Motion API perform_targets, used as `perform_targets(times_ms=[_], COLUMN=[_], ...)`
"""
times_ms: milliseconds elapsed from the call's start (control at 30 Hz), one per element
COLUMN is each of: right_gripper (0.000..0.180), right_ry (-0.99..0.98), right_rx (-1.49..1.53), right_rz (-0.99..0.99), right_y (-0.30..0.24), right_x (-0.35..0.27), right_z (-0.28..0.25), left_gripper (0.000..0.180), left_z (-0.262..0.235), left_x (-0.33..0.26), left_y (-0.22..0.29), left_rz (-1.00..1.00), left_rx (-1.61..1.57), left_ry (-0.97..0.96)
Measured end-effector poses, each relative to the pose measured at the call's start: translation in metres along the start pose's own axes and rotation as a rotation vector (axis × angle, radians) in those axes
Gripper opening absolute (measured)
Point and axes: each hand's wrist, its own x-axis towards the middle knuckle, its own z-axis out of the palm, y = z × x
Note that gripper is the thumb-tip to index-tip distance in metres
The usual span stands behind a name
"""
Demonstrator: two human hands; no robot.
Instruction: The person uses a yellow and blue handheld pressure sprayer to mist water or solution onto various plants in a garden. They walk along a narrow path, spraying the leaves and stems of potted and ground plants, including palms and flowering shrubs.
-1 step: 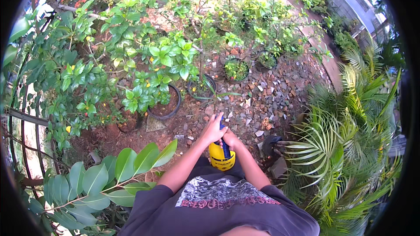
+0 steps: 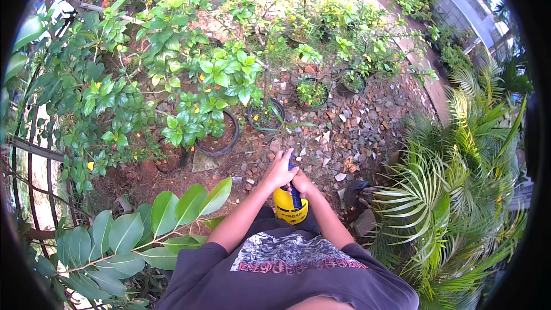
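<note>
In front of my body I hold a pump spray bottle (image 2: pixel 291 211) with a rounded yellow body and a dark blue top. My left hand (image 2: pixel 279 171) is closed around the upper blue part. Pressed against the other side of that part, close under the left, my right hand (image 2: pixel 301 182) is closed as well. The two hands touch, and their fingers hide much of the sprayer's head and nozzle. Ahead of the hands, a thin plant with long narrow leaves (image 2: pixel 281 121) stands by a black pot (image 2: pixel 278 105).
A round black planter (image 2: pixel 234 144) and a leafy shrub (image 2: pixel 218 72) stand ahead to the left. Stone chips (image 2: pixel 367 115) cover the ground ahead. Palm fronds (image 2: pixel 425 195) crowd the right side. A broad-leaved branch (image 2: pixel 126 234) reaches in from the lower left.
The plants and pots ahead sit very slightly farther right in the view. Both hands keep the same grip on the spray bottle.
</note>
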Motion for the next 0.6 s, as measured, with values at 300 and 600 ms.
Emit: perform_targets(times_ms=[300,600], right_gripper=[0.021,0.04], right_ry=[-0.267,-0.422], right_rx=[-0.232,-0.398], right_rz=[0.01,-0.009], right_y=[-0.027,-0.022], right_x=[0.017,0.04], right_z=[0.034,0.033], left_gripper=[0.032,0.026], left_z=[-0.035,-0.018], left_x=[-0.023,-0.044], left_y=[-0.015,-0.017], left_rz=[-0.198,-0.242], left_rx=[0.069,-0.019], left_ry=[0.471,0.806])
